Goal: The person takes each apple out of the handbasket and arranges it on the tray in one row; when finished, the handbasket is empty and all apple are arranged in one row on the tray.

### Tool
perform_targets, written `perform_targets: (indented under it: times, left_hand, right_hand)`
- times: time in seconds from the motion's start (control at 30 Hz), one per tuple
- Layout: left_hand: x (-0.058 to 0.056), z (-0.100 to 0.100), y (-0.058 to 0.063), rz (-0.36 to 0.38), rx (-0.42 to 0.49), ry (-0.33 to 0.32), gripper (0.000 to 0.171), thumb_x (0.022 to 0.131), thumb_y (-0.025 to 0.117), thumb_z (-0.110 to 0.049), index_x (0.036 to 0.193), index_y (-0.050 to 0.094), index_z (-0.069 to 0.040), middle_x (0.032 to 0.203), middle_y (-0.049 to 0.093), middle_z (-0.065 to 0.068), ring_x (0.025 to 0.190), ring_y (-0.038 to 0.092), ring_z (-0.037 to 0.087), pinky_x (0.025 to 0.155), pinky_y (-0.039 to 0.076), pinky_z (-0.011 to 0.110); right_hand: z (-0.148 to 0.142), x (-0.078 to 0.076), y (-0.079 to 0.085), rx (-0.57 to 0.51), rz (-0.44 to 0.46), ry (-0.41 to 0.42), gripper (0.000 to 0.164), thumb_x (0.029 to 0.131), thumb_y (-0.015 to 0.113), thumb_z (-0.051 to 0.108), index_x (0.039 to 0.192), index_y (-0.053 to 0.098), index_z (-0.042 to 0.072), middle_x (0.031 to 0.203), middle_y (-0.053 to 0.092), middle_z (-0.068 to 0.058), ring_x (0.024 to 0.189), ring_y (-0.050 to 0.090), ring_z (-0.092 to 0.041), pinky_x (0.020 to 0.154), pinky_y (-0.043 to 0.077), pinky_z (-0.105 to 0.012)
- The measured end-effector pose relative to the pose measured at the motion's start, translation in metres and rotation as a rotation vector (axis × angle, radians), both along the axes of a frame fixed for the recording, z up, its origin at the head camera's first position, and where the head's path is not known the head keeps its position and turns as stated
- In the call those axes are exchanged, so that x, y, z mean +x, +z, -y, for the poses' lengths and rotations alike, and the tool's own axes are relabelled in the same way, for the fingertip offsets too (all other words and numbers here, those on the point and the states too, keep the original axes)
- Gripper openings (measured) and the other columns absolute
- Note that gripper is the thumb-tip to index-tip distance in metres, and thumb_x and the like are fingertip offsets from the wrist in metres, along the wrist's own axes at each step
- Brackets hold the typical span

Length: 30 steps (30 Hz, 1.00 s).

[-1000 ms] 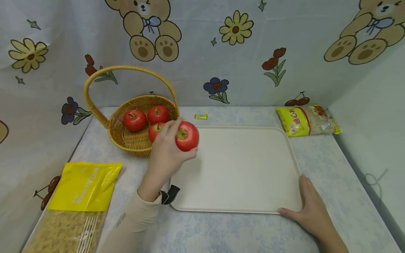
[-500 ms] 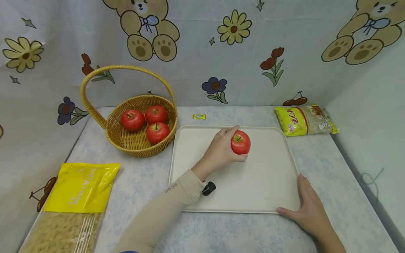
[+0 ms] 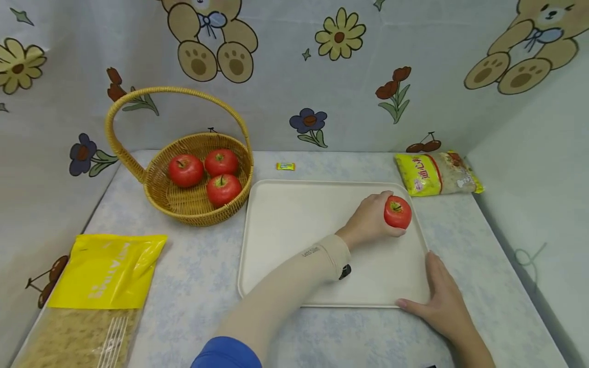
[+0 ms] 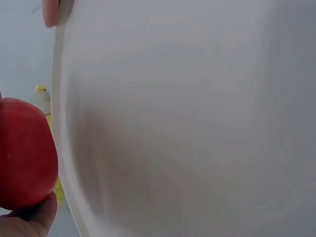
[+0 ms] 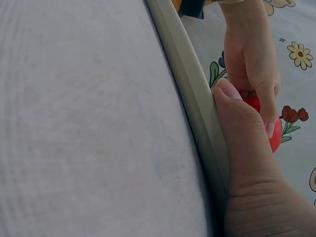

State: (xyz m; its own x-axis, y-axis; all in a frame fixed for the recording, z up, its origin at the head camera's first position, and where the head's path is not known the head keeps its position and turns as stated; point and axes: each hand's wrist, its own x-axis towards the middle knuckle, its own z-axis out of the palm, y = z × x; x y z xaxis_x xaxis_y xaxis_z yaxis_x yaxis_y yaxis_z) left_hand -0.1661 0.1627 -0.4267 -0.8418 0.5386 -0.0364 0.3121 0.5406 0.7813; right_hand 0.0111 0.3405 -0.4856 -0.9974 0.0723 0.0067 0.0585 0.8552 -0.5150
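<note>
Over the far right part of the white tray (image 3: 294, 240), the left hand (image 3: 369, 219) holds a red apple (image 3: 398, 212) by its side, stem facing up. In the left wrist view the apple (image 4: 25, 153) overlaps the tray's rim, with fingertips below it. The right hand (image 3: 444, 299) rests at the tray's near right corner, thumb at the front edge and fingers along the right side. Its thumb (image 5: 249, 133) lies extended against the rim in the right wrist view. A wicker basket (image 3: 156, 186) with a tall handle stands at the left, containing 3 more red apples (image 3: 223, 190).
A yellow pasta bag (image 3: 103, 276) lies at the near left of the table (image 3: 193, 276). At the far right, a yellow and clear food bag (image 3: 425, 174) lies beyond the tray's corner. One small yellow wrapped candy (image 3: 286, 166) sits behind the tray. A patterned curtain (image 3: 276, 61) hangs behind.
Gripping the apple, the left hand has moved right from beside the basket, across the tray to its far right part. The right hand has stayed at the corner.
</note>
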Motion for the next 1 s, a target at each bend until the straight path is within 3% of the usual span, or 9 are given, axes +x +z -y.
perform_targets:
  times: [0.13, 0.33, 0.6, 0.87, 1.0]
  left_hand:
    - [0.001, -0.013, -0.001, -0.008, -0.038, -0.012, 0.087, 0.079, 0.081, -0.043, 0.151, 0.037, -0.021, 0.134, 0.052, -0.005, 0.117, 0.050, 0.007, 0.084, 0.051, 0.015]
    - [0.001, -0.026, -0.003, -0.024, -0.026, 0.016, 0.091, 0.079, 0.080, -0.044, 0.155, 0.033, -0.025, 0.140, 0.048, -0.003, 0.119, 0.049, 0.007, 0.086, 0.050, 0.014]
    - [-0.002, -0.041, -0.011, -0.040, -0.014, 0.021, 0.089, 0.079, 0.082, -0.039, 0.152, 0.035, -0.019, 0.143, 0.047, -0.004, 0.120, 0.050, 0.006, 0.090, 0.048, 0.013]
    - [-0.004, -0.043, -0.017, 0.003, -0.019, 0.000, 0.091, 0.081, 0.080, -0.042, 0.154, 0.029, -0.023, 0.148, 0.041, -0.005, 0.122, 0.049, 0.005, 0.095, 0.048, 0.015]
    - [-0.003, -0.041, -0.012, 0.026, -0.042, -0.003, 0.096, 0.082, 0.079, -0.045, 0.157, 0.023, -0.026, 0.158, 0.031, -0.006, 0.134, 0.043, 0.007, 0.099, 0.048, 0.019]
  right_hand:
    - [-0.002, -0.001, -0.001, -0.005, -0.027, 0.021, 0.135, 0.064, 0.090, 0.048, 0.159, 0.005, 0.005, 0.163, 0.013, -0.028, 0.149, 0.015, -0.048, 0.119, 0.012, -0.065]
    - [-0.007, 0.000, -0.002, -0.012, -0.054, 0.037, 0.134, 0.065, 0.090, 0.045, 0.159, 0.004, 0.005, 0.163, 0.013, -0.029, 0.150, 0.014, -0.048, 0.121, 0.008, -0.063]
    - [-0.007, 0.002, -0.005, -0.030, -0.066, 0.047, 0.134, 0.064, 0.091, 0.044, 0.159, 0.005, 0.004, 0.162, 0.012, -0.030, 0.150, 0.012, -0.048, 0.124, 0.003, -0.055]
    - [-0.007, 0.000, -0.005, -0.026, -0.081, 0.046, 0.135, 0.063, 0.091, 0.044, 0.159, 0.005, 0.004, 0.162, 0.013, -0.030, 0.149, 0.015, -0.049, 0.123, 0.007, -0.059]
    - [-0.005, -0.001, -0.005, -0.009, -0.064, 0.036, 0.136, 0.063, 0.091, 0.046, 0.159, 0.004, 0.004, 0.162, 0.013, -0.029, 0.149, 0.015, -0.049, 0.121, 0.009, -0.063]
